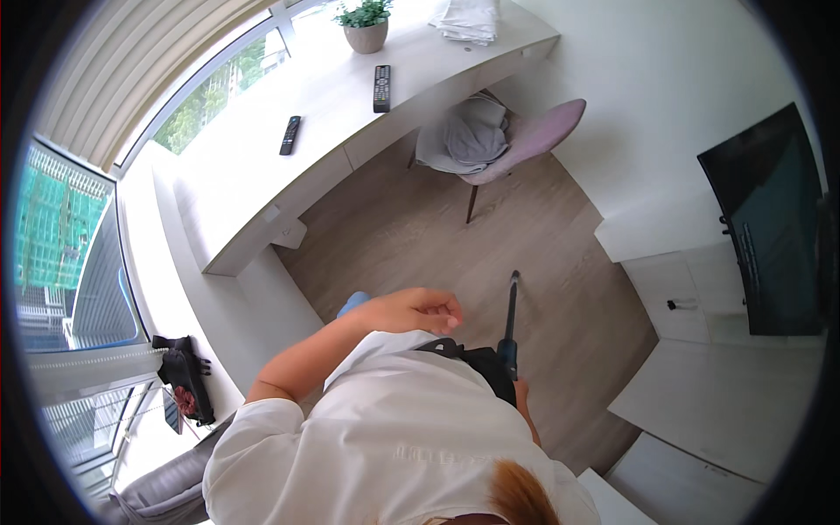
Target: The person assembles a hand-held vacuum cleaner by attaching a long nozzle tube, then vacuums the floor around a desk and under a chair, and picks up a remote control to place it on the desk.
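Note:
In the head view, my left hand [430,312] is held in front of my waist with its fingers loosely curled and nothing visible in it. My right hand [520,392], partly hidden at my right side, is around the upper end of a dark pole-like tool [510,318]. This tool slants away over the wood-look floor [407,230]; its far end is small, and whether it touches the floor cannot be told. A black strap or cloth [485,367] hangs at my waist beside the tool's thick handle part.
Ahead is a long white desk [315,85] with two remote controls [382,88], a potted plant [365,29] and folded white cloths [467,20]. A pink chair [551,134] holds grey cloths [476,134]. At right are a television [768,230] and white cabinets [709,394]. A black bag [186,377] lies left.

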{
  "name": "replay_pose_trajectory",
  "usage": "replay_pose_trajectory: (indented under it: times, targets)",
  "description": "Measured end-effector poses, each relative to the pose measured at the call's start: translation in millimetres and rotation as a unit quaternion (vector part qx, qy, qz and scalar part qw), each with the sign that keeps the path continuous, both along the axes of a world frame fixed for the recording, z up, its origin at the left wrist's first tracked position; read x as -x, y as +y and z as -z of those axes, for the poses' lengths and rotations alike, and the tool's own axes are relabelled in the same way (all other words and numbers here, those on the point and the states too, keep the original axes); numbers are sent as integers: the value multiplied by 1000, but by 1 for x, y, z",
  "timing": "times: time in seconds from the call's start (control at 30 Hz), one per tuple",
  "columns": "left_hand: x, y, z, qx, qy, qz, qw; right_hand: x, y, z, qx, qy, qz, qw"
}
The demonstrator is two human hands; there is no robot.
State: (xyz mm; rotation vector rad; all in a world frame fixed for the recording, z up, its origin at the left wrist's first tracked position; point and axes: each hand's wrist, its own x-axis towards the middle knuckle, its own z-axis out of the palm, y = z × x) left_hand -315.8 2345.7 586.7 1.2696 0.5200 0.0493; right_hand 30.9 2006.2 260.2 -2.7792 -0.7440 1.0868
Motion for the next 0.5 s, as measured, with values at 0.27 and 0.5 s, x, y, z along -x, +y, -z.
replay_pose_trajectory:
  times: [0.27,0.5]
  targets:
    - [-26,62,65,-203,152,-78,964,13,-16,7,-55,78,-105,990]
    - [-96,178,75,-240,120,-88,959,19,65,-23,19,52,-116,992]
